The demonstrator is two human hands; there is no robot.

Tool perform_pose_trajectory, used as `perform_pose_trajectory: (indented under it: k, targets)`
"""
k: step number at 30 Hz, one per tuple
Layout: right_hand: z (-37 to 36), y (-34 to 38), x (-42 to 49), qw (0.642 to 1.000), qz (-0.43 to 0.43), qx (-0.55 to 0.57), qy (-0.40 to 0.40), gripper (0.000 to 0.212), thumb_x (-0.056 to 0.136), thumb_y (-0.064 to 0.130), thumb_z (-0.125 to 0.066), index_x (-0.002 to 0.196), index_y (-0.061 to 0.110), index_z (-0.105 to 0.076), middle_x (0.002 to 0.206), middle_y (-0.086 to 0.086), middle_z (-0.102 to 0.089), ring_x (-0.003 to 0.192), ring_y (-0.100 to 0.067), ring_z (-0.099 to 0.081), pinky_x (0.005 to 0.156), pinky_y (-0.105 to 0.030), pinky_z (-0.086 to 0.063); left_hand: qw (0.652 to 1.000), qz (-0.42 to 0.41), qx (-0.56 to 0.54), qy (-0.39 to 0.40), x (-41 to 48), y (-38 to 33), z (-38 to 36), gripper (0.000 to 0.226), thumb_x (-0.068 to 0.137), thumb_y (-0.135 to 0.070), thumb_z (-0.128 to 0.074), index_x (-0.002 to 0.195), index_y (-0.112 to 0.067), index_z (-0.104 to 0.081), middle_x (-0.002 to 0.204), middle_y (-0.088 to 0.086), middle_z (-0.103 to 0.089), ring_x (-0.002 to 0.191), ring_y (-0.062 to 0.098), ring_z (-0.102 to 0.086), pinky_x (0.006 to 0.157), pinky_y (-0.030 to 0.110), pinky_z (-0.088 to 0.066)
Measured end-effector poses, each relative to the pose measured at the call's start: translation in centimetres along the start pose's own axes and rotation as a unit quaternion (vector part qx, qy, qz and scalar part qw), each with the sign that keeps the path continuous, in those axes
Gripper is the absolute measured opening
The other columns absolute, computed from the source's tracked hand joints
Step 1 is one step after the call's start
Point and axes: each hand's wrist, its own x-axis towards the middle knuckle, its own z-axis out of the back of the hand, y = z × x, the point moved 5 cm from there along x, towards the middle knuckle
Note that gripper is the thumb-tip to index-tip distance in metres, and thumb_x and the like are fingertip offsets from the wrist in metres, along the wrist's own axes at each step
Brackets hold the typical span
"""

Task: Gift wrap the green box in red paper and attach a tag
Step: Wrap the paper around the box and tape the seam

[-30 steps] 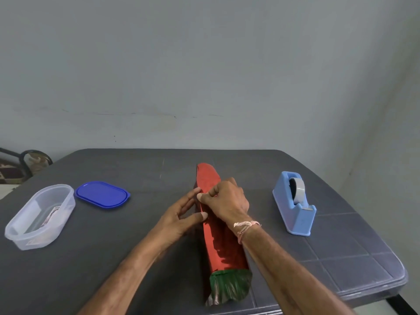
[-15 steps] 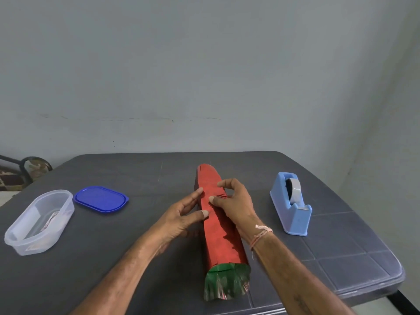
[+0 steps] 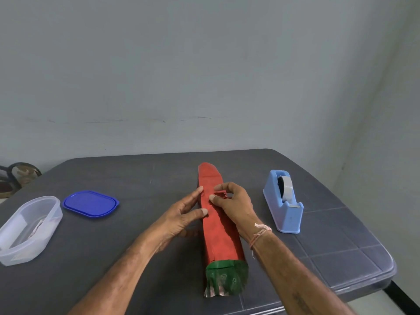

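Box (image 3: 227,276), green end at 6 o'clock, is laid at table (image 3: 113,258) centre in red paper (image 3: 209,176). Left hand (image 3: 181,219) is pressed flat, fingers straight, at its 9 o'clock side; right hand (image 3: 236,205) fingertips are set on top, pinch not determinable

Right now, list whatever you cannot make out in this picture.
All in the head view:
Tub contents: blurred by its cloudy wall.
Seam of the red paper: covered by the right hand; whether its fingers pinch or just press is unclear.
The paper's far end: faces away.
Object at the left edge: cut off by the frame.
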Motion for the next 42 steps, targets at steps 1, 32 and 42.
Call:
perform_pose_trajectory:
  k: [1, 32, 42]
  targets:
    - [0.1, 0.0, -0.1, 1.0, -0.003, 0.0, 0.0, 0.023, 0.077, 0.038, -0.085, 0.093, 0.038, -0.069, 0.105, 0.008, -0.07, 0.096, -0.016, -0.07, 0.086, -0.046, -0.062, 1.0, 0.001, 0.004, 0.001, 0.0, -0.1, -0.1, 0.076, 0.079, -0.038, -0.082, 0.143, -0.059, -0.046, 0.149, -0.032, -0.044, 0.128, 0.002, -0.056, 0.093, 0.048, -0.06]
    - [-1.3, 2.6, -0.5, 0.992, -0.045, -0.007, 0.119, 0.033, 0.08, 0.045, -0.083, 0.07, 0.016, -0.07, 0.07, -0.005, -0.072, 0.074, -0.025, -0.071, 0.09, -0.054, -0.06, 1.0, -0.021, 0.019, -0.01, -0.3, 0.1, 0.4, 0.094, 0.087, -0.036, -0.078, 0.158, -0.049, -0.018, 0.164, -0.017, -0.03, 0.119, 0.0, -0.061, 0.079, 0.035, -0.062]
    - [-1.5, 2.9, -0.8, 0.994, -0.026, -0.018, 0.108, 0.055, 0.072, 0.063, -0.079, 0.081, 0.009, -0.076, 0.088, -0.017, -0.077, 0.08, -0.033, -0.074, 0.087, -0.056, -0.061, 0.999, -0.012, 0.04, -0.016, -0.3, 0.3, 0.6, 0.095, 0.084, -0.039, -0.08, 0.158, -0.049, -0.021, 0.165, -0.018, -0.028, 0.131, 0.007, -0.053, 0.085, 0.043, -0.063]
